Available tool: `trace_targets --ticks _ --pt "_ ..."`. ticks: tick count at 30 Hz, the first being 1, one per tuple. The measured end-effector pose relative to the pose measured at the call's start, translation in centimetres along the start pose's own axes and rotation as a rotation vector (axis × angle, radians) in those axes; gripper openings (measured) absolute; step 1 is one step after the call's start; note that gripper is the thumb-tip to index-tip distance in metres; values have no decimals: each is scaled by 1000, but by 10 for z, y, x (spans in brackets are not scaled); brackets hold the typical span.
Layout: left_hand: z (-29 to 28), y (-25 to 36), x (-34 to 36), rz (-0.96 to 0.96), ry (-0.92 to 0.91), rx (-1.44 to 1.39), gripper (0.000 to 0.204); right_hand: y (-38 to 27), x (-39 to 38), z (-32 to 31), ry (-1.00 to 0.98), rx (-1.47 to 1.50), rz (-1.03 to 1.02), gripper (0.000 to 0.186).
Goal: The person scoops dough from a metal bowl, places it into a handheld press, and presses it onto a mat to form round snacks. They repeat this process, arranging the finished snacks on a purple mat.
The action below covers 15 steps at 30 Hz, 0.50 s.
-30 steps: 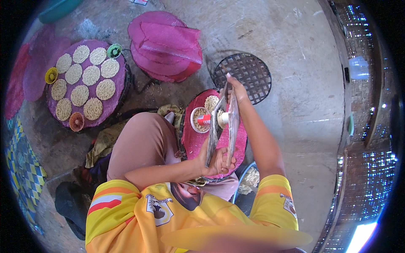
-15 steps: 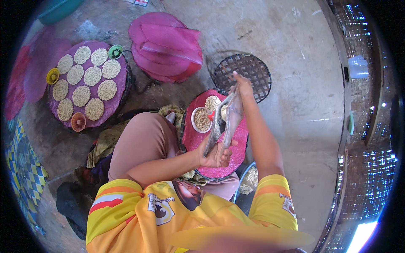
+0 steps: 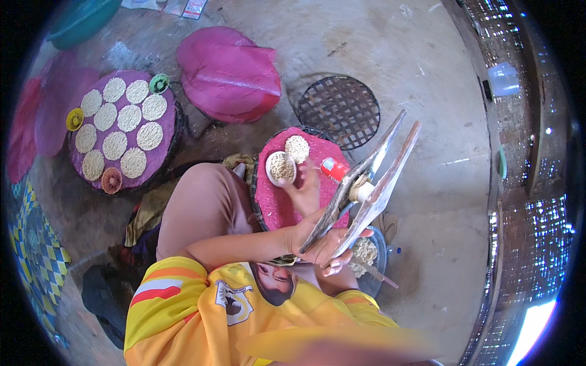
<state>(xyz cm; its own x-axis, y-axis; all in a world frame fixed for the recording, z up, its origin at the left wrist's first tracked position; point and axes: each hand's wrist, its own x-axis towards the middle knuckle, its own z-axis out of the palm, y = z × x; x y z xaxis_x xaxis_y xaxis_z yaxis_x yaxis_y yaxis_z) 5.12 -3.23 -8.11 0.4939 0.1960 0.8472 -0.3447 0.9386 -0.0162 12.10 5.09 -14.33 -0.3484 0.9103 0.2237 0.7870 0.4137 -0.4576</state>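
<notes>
By the tray (image 3: 274,204), left hand (image 3: 328,243) tight around wooden boards (image 3: 384,195), blurred right hand (image 3: 304,194) at white cup (image 3: 269,166), hold unclear.

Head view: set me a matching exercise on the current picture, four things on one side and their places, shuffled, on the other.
Things
1. wooden press
2. white cup
3. dark woven rack
4. small yellow cup

Places
A. at the picture-left edge of the purple tray
B. on the pink mat, close by the right hand
C. in the grasp of the left hand
D. on the floor, beyond the pink mat

Right pairs: 1-C, 2-B, 3-D, 4-A
</notes>
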Motion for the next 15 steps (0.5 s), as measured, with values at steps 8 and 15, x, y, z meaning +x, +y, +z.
trace_targets --ticks 8,15 --pt "9 -20 8 -76 104 25 83 -47 3 8 23 78 237 100" --pt "-1 -36 6 -161 190 51 83 -19 -44 -37 -78 371 275 103"
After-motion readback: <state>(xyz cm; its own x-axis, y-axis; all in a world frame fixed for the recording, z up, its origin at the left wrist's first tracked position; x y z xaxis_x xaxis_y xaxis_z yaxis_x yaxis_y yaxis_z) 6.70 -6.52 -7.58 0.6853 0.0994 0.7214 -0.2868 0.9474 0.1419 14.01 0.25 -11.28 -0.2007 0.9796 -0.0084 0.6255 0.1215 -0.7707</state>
